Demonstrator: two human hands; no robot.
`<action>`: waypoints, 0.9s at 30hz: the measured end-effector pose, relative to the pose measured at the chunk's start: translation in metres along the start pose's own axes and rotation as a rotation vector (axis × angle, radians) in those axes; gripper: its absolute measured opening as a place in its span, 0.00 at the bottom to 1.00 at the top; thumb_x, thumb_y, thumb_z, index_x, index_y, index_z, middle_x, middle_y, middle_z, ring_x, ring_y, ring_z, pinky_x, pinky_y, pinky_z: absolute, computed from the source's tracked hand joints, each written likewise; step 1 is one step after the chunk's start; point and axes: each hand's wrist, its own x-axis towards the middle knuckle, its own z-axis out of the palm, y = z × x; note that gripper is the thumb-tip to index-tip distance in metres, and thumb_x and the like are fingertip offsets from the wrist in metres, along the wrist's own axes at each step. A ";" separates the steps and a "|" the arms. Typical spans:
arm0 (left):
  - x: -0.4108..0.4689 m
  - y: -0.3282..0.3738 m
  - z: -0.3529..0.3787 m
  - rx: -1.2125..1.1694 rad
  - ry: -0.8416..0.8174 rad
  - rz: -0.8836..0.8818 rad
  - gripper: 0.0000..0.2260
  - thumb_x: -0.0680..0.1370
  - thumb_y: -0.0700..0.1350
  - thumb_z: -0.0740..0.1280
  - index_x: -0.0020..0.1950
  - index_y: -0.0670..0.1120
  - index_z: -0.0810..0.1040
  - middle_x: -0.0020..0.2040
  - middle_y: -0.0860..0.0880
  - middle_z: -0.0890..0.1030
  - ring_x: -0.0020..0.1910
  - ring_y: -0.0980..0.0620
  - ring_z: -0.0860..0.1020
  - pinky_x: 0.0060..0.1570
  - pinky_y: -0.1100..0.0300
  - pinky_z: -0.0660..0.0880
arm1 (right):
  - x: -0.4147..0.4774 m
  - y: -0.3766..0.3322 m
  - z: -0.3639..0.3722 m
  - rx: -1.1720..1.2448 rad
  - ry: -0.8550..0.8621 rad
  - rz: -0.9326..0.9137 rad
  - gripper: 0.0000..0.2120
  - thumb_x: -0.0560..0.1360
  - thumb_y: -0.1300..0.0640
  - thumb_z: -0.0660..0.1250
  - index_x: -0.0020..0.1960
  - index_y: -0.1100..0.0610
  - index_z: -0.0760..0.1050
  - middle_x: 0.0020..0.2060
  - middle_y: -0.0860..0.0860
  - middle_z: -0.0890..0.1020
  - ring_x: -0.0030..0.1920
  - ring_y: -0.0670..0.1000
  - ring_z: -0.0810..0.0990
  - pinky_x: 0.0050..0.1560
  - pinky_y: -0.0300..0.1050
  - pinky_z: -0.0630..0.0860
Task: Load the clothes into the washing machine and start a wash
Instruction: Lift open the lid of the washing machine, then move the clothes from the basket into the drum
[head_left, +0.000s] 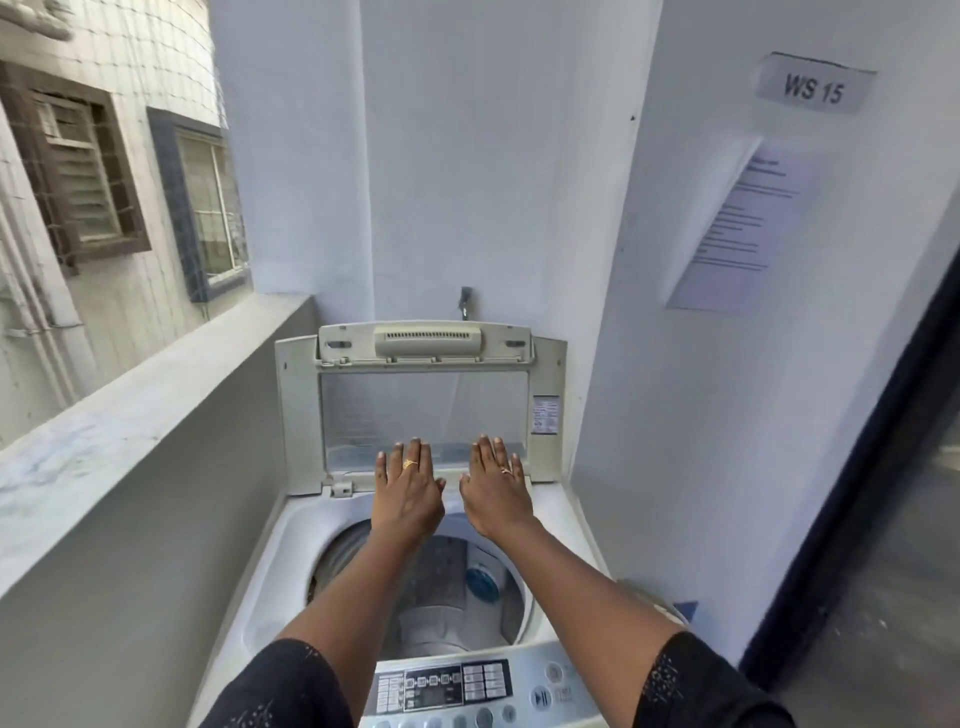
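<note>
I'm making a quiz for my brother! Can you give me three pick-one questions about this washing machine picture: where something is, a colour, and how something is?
1. Where is the WS 15 sign?
A) on the right wall
B) on the floor
C) on the ledge

2. What colour is the round piece inside the drum?
A) red
B) blue
C) yellow

3. How is the washing machine lid?
A) shut
B) taken off
C) open, standing up

Answers:
1 A, it is stuck high on the right wall.
2 B, it shows blue against the grey drum.
3 C, it stands upright and the drum is uncovered.
</note>
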 end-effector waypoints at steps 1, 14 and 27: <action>-0.004 0.004 0.004 0.006 -0.013 0.003 0.25 0.83 0.50 0.48 0.77 0.43 0.44 0.78 0.47 0.46 0.77 0.46 0.43 0.74 0.48 0.39 | -0.006 0.004 0.002 -0.006 -0.006 0.011 0.26 0.83 0.53 0.45 0.77 0.62 0.41 0.77 0.55 0.42 0.77 0.54 0.39 0.75 0.52 0.38; -0.001 0.148 0.074 -0.137 -0.069 0.026 0.25 0.83 0.51 0.48 0.77 0.42 0.48 0.78 0.45 0.50 0.77 0.45 0.47 0.74 0.47 0.41 | -0.032 0.150 0.012 -0.021 -0.012 0.012 0.27 0.83 0.52 0.47 0.77 0.61 0.43 0.77 0.54 0.45 0.77 0.54 0.42 0.75 0.52 0.41; 0.026 0.328 0.202 -0.212 -0.209 0.038 0.23 0.81 0.49 0.53 0.75 0.42 0.54 0.75 0.44 0.57 0.75 0.42 0.52 0.74 0.48 0.48 | -0.035 0.398 0.057 -0.015 -0.249 0.176 0.27 0.83 0.51 0.47 0.77 0.61 0.43 0.77 0.55 0.45 0.77 0.56 0.42 0.75 0.54 0.44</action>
